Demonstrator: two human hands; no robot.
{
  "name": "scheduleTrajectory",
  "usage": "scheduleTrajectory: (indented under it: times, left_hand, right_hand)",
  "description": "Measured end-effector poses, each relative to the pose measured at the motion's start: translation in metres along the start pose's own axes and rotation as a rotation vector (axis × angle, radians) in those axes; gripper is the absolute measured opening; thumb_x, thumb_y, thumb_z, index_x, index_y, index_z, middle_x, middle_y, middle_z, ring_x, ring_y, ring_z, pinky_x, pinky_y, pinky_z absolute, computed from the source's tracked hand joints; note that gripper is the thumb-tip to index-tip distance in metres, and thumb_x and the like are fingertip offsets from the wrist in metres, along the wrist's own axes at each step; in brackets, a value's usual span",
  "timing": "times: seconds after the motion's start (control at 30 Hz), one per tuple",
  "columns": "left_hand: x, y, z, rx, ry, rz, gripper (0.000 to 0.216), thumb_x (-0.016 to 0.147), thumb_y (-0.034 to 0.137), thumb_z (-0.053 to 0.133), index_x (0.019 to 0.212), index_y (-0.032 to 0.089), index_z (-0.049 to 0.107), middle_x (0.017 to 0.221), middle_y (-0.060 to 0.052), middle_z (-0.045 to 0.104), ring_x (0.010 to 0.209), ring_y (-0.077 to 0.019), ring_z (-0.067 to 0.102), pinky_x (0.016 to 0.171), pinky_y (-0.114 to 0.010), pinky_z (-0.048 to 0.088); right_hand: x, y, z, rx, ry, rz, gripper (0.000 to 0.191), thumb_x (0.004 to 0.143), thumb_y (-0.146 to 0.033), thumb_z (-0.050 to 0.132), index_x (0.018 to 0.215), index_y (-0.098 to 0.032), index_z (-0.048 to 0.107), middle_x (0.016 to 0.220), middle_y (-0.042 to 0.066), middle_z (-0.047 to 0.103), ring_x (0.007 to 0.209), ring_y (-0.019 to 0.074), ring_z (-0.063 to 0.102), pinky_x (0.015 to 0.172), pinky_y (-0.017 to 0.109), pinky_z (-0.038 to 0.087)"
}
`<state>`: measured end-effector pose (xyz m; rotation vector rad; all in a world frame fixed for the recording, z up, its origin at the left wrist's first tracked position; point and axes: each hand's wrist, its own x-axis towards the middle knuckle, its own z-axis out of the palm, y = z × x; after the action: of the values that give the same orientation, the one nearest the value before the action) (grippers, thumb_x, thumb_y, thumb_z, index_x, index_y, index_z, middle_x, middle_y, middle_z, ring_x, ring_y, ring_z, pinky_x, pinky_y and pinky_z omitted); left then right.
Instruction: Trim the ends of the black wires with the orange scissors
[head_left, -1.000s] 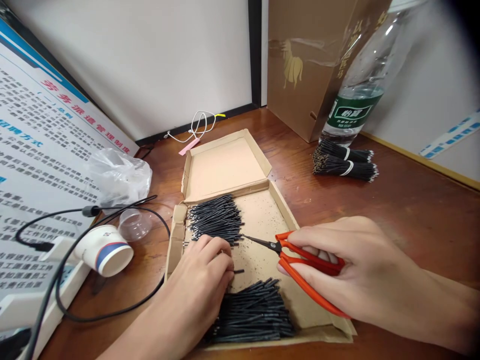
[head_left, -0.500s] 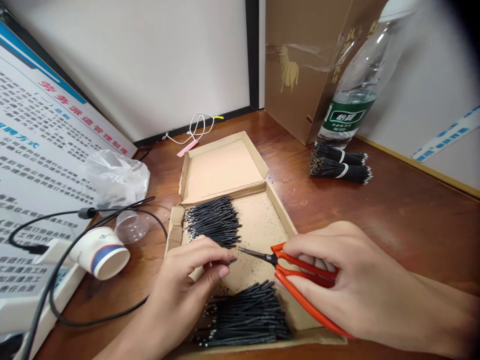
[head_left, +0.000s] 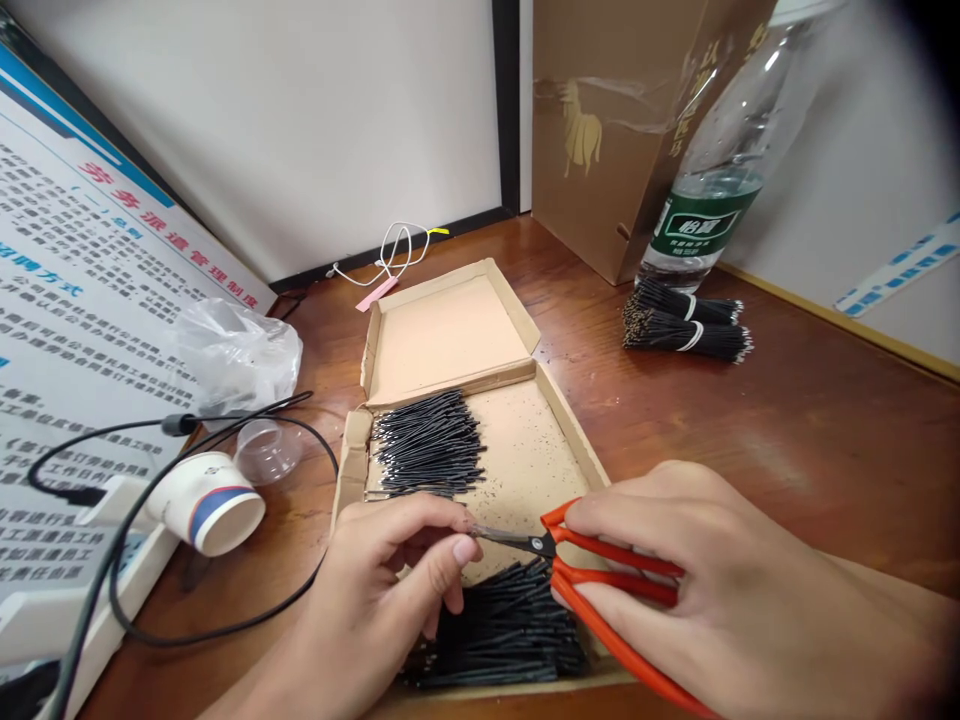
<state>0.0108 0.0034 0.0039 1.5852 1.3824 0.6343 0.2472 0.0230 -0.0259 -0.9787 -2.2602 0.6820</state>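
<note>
Two black wire piles [head_left: 430, 445] lie in the cardboard box [head_left: 525, 440]; your left hand [head_left: 382, 570] pinches, apparently steadying one wire, at the scissors [head_left: 540, 544] tips; your right hand's [head_left: 720, 560] fingers wrap the handles.

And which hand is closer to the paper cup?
Left. The left hand is right of the paper cup, past the black cable; the right hand is much farther right, holding the red-handled scissors.
</note>
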Motion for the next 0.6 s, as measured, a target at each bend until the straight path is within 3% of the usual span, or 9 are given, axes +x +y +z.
scheduleTrajectory:
  times: [0.4, 0.6]
  left_hand:
    - [-0.0024, 0.0006, 0.003, -0.197, -0.037, -0.045, 0.018, 0.097, 0.031, 0.059, 0.087, 0.017, 0.062, 0.06, -0.003, 0.068, 0.042, -0.0115, 0.061, 0.042, -0.019, 0.049]
    - [-0.004, 0.0006, 0.0031, -0.247, -0.037, -0.058, 0.018, 0.096, 0.032, 0.059, 0.086, 0.017, 0.061, 0.059, -0.002, 0.069, 0.042, -0.0117, 0.062, 0.041, -0.018, 0.049]
  right_hand:
    - [-0.0009, 0.0004, 0.0024, -0.034, 0.057, -0.11, 0.024, 0.09, -0.015, 0.054, 0.067, -0.02, 0.054, 0.054, -0.003, 0.054, 0.046, 0.011, 0.041, 0.05, 0.029, 0.033]
    - [-0.0024, -0.001, 0.0027, -0.007, 0.048, -0.095, 0.016, 0.087, -0.015, 0.055, 0.072, -0.02, 0.057, 0.053, -0.004, 0.053, 0.044, 0.0113, 0.036, 0.047, 0.029, 0.032]
